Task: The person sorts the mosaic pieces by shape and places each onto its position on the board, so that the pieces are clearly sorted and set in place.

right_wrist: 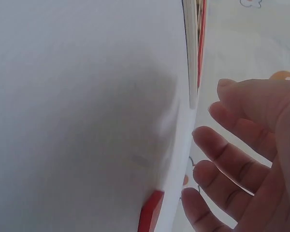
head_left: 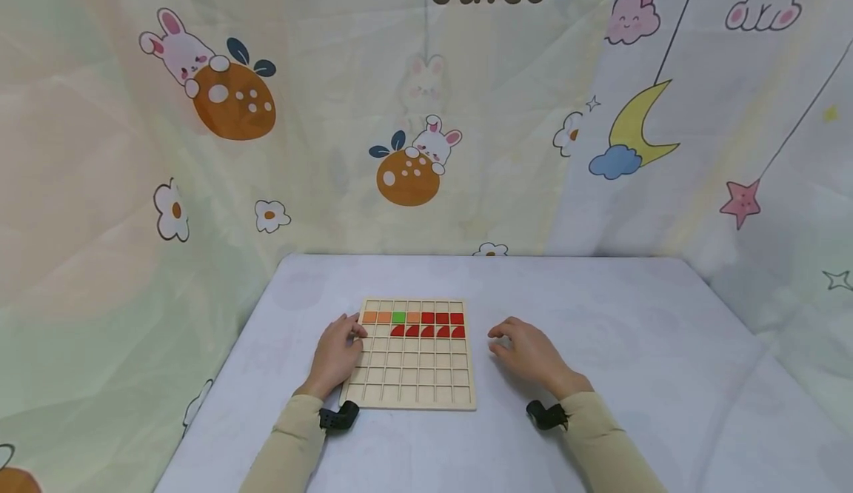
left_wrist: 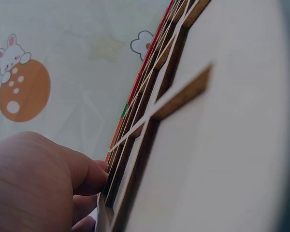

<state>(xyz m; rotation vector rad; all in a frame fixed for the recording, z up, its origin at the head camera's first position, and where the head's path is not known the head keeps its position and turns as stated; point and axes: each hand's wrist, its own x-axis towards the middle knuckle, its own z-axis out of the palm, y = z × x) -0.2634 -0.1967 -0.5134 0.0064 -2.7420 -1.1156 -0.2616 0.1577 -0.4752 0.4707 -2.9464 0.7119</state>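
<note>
A flat wooden grid board (head_left: 413,377) lies on the table, divided into small square cells. Orange tiles (head_left: 376,317), a green tile (head_left: 398,317) and red tiles (head_left: 443,318) fill its second row from the far edge. Several red pieces with a curved pale corner (head_left: 428,331) sit in the row below. My left hand (head_left: 338,354) holds the board's left edge, fingertips at the rim in the left wrist view. Right of the board, my right hand (head_left: 533,356) hovers with loosely bent fingers, holding nothing. A red block (right_wrist: 151,213) near it shows only in the right wrist view.
A white-covered table (head_left: 633,308) extends around the board. Behind it hangs a printed cloth backdrop (head_left: 320,71) with rabbits, oranges and flowers. A black wrist camera (head_left: 338,417) is on the left wrist, another black camera (head_left: 546,414) on the right.
</note>
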